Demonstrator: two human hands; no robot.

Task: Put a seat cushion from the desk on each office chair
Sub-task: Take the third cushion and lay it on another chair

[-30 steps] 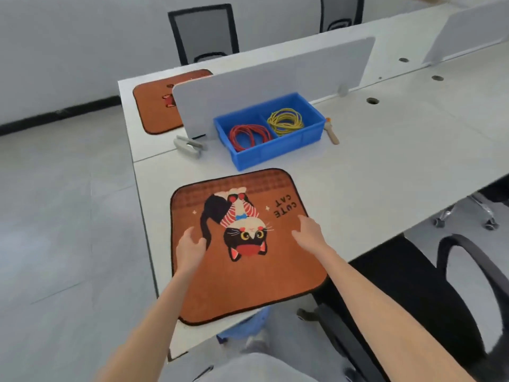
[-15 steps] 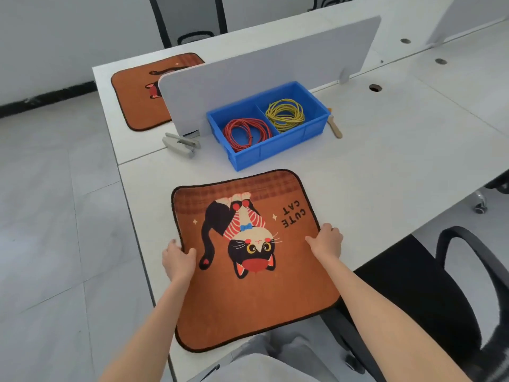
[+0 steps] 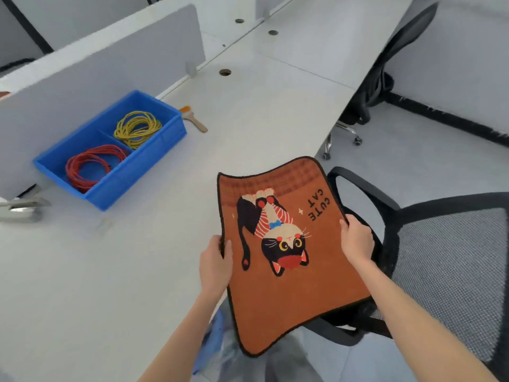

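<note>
One seat cushion (image 3: pixel 286 244) off the desk (image 3: pixel 248 106), gripped at both side edges by left hand (image 3: pixel 216 264) and right hand (image 3: pixel 356 239), over the desk's near edge beside office chair (image 3: pixel 440 257). No cushion seated yet.

Bright, even, soft shadows; motion blur at left, wide-angle warp at edges.
</note>
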